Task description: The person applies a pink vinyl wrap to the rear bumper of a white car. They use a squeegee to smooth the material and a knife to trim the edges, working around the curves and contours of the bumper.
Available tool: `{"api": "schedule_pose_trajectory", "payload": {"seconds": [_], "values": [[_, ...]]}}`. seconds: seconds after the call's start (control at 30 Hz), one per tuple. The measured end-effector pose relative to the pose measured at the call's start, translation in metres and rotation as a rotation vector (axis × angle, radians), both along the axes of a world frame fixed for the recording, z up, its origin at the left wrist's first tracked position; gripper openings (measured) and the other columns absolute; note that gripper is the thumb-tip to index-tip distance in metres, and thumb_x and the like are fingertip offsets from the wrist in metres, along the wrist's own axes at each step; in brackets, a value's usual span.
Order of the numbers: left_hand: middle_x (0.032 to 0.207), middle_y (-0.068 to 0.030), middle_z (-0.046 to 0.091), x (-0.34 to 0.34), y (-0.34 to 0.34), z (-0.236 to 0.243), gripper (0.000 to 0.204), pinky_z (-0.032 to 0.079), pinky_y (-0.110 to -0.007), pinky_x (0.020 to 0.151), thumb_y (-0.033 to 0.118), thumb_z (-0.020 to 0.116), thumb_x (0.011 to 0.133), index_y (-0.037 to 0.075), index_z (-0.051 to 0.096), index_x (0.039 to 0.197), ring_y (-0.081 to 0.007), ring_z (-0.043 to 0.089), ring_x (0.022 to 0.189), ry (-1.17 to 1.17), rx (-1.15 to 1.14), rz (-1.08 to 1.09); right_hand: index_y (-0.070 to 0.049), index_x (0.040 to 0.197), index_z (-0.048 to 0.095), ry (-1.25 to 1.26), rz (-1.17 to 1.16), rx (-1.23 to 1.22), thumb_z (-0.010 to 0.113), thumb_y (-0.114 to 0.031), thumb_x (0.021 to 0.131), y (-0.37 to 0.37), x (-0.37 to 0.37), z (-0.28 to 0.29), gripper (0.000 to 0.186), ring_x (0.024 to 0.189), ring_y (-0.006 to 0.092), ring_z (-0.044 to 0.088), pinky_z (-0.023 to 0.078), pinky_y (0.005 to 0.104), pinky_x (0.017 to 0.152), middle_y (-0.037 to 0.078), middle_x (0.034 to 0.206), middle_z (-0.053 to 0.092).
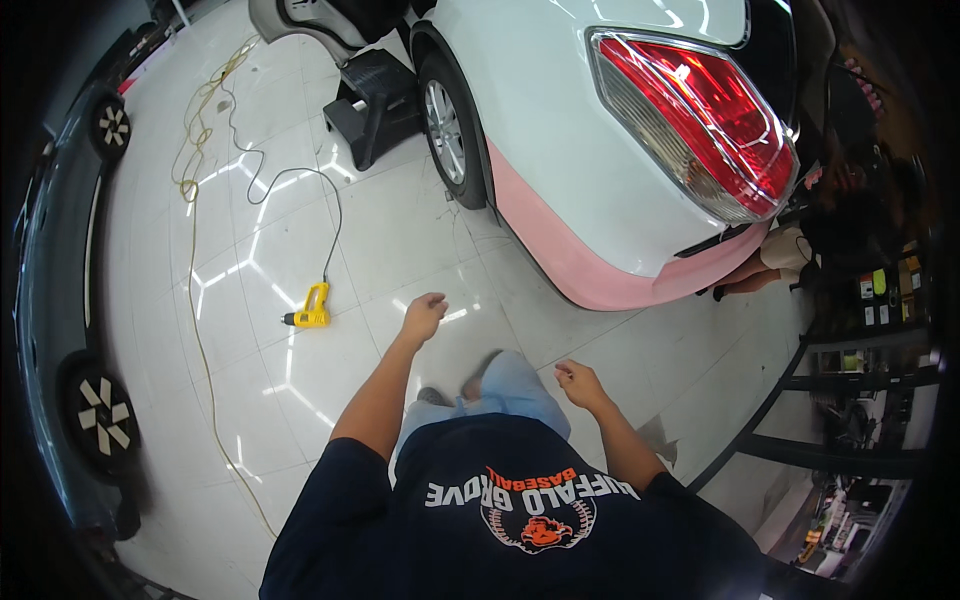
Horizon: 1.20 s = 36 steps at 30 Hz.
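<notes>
My left hand (425,318) is held out over the tiled floor, its fingers curled together and nothing seen in them. My right hand (578,384) hangs farther back, beside my jeans (515,385), fingers drawn in as in a pinch; whether something small is between them cannot be made out. Both hands are apart from the white car (570,130), whose pink lower bumper (585,270) and red tail light (700,120) are ahead and to the right. Left of my left hand, a yellow heat gun (313,308) lies on the floor with its dark cord attached.
A yellow cable (205,370) runs along the floor at the left, near a dark car (60,270). A black step stool (370,110) stands by the white car's wheel (445,130). Another person's leg (750,275) shows beyond the bumper. Shelving (850,460) fills the right side.
</notes>
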<state>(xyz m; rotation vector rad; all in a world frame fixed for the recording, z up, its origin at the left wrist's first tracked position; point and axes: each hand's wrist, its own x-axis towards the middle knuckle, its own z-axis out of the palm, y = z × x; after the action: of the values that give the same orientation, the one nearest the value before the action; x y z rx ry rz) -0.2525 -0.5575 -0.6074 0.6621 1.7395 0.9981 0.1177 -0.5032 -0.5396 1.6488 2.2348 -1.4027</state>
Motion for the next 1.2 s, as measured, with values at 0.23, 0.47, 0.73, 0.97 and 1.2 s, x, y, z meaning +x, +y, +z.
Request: {"api": "schedule_pose_trajectory", "payload": {"seconds": [0.23,0.47,0.73,0.97,1.2], "values": [[0.098,-0.0118,0.066,-0.072,0.088,0.018,0.037,0.049,-0.029,0.072,0.02,0.059,0.087,-0.001,0.059,0.118,-0.0174,0.063,0.083,0.018,0.067,0.006,-0.002,0.105,0.065,-0.198,0.224,0.002,0.056,-0.025,0.088,0.032,-0.04,-0.053,0.03,0.091,0.0341,0.065,0.05,0.0393,0.082,0.019,0.098,0.067],[0.104,-0.0086,0.064,-0.169,0.113,0.013,0.041,0.049,-0.029,0.073,0.021,0.059,0.088,0.001,0.054,0.124,-0.0168,0.062,0.087,-0.236,-0.128,0.148,0.001,0.102,0.064,0.078,-0.024,0.16,0.051,-0.024,0.089,0.177,-0.207,-0.011,0.031,0.089,0.0372,0.063,0.049,0.0409,0.08,0.021,0.094,0.066],[0.1,-0.0061,0.064,-0.253,0.229,-0.034,0.039,0.047,-0.026,0.068,0.019,0.062,0.087,0.001,0.055,0.121,-0.0157,0.062,0.081,-0.352,-0.146,-0.235,-0.002,0.104,0.065,-0.153,-0.494,0.106,0.052,-0.023,0.088,0.195,-0.233,-0.033,0.029,0.091,0.0359,0.064,0.049,0.0412,0.082,0.021,0.098,0.066],[0.099,-0.0072,0.064,-0.336,0.304,-0.052,0.038,0.049,-0.028,0.065,0.021,0.061,0.087,0.003,0.054,0.119,-0.0178,0.064,0.083,-0.275,-0.329,-0.52,0.001,0.099,0.067,-0.376,-0.374,-0.258,0.05,-0.03,0.085,0.029,-0.278,-0.063,0.038,0.098,0.0389,0.061,0.048,0.0455,0.087,0.024,0.104,0.064],[0.103,-0.0088,0.063,-0.291,0.346,-0.042,0.036,0.048,-0.033,0.071,0.02,0.058,0.087,0.004,0.054,0.12,-0.0213,0.062,0.081,-0.031,-0.368,-0.862,0.002,0.095,0.068,-0.307,-0.818,-0.2,0.046,-0.028,0.084,-0.037,-0.294,-0.041,0.038,0.099,0.0396,0.061,0.047,0.0455,0.09,0.024,0.105,0.064]]}}
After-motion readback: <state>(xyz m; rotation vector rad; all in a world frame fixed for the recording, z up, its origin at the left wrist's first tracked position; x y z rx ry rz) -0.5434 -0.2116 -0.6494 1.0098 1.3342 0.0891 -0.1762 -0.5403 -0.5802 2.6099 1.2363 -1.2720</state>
